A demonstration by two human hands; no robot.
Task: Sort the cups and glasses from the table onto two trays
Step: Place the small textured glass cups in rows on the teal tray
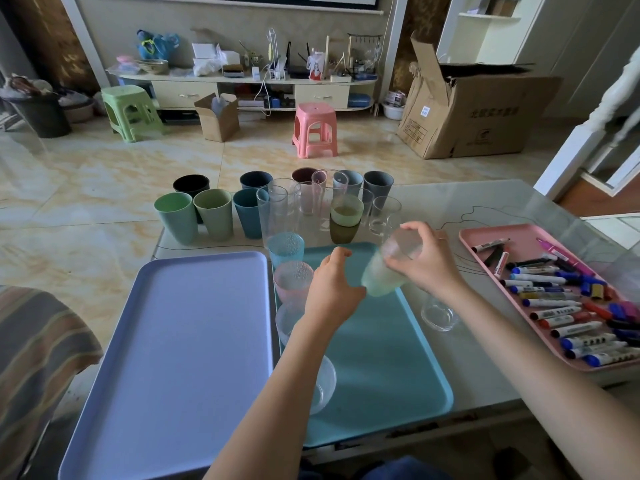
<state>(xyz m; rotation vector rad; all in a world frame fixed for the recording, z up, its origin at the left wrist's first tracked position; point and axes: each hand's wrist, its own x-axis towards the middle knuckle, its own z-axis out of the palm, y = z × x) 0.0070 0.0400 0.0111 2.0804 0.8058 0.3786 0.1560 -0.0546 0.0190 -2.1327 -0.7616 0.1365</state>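
Now my right hand [426,261] fingers pinch a tilted pale-green frosted glass [388,271] over the teal plastic tray [381,358], centre frame; left hand [332,289], loosely open, empty, reaches; next I'd set it upright.

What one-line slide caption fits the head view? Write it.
Right hand tilts a pale green glass over the teal tray.

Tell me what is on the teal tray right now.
Along the left side of the teal tray stand a blue glass, a pink glass and clear glasses; the left forearm covers part of them, so their count is unclear.
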